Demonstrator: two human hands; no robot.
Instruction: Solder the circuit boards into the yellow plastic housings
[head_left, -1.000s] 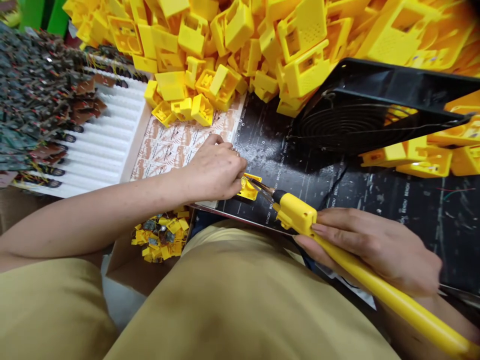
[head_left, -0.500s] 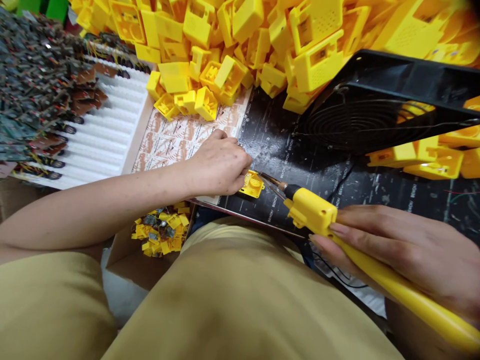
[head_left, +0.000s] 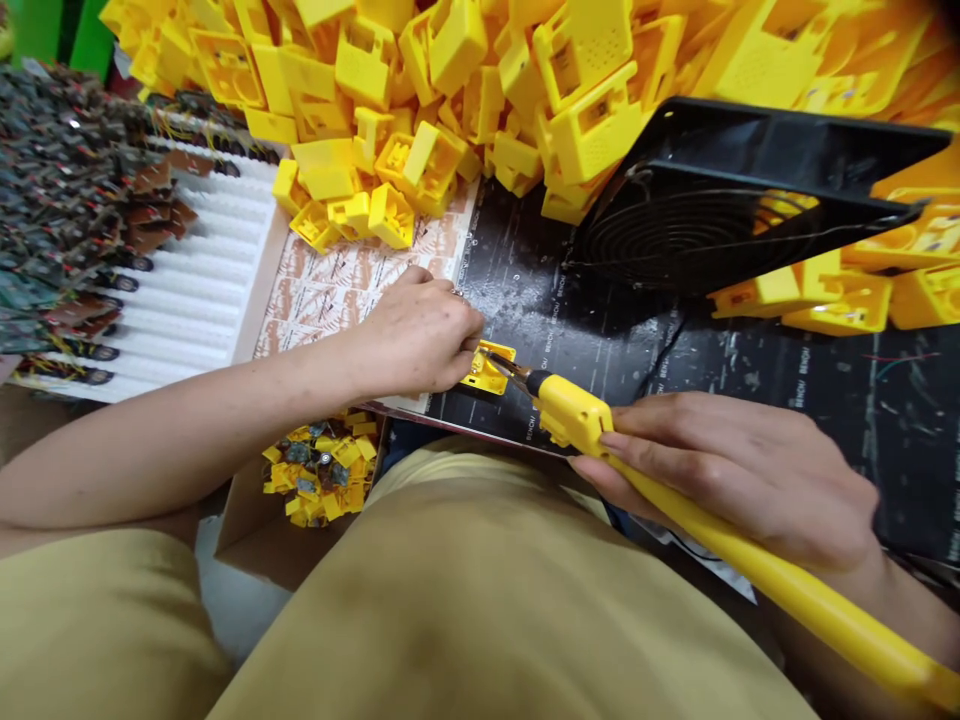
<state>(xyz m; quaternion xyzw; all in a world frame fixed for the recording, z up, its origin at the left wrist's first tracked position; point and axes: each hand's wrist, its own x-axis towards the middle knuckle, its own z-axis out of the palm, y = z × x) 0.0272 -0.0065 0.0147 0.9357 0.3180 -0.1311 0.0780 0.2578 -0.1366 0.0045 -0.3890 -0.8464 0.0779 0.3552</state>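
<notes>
My left hand [head_left: 427,335] is closed at the left end of a small yellow plastic casing [head_left: 493,372], holding it down on the black bench top. Its fingertips and part of the casing are hidden under the knuckles. In my right hand [head_left: 720,470] is a yellow soldering iron [head_left: 574,410], gripped along its long handle with the thumb below. The iron's metal tip points left and reaches over the casing's inside. Whether the tip touches anything there I cannot tell.
A big heap of yellow casings [head_left: 427,160] lies along the back. A black fan [head_left: 675,235] stands at the right. Circuit boards with wires [head_left: 67,200] are piled on a ridged white foam tray [head_left: 202,265] at left. Below, a cardboard box [head_left: 251,540] holds small yellow parts.
The soldering iron and my right hand have moved left, bringing the tip from the casing's right edge to over its inside. My left hand stays at the casing; the whole view has shifted slightly.
</notes>
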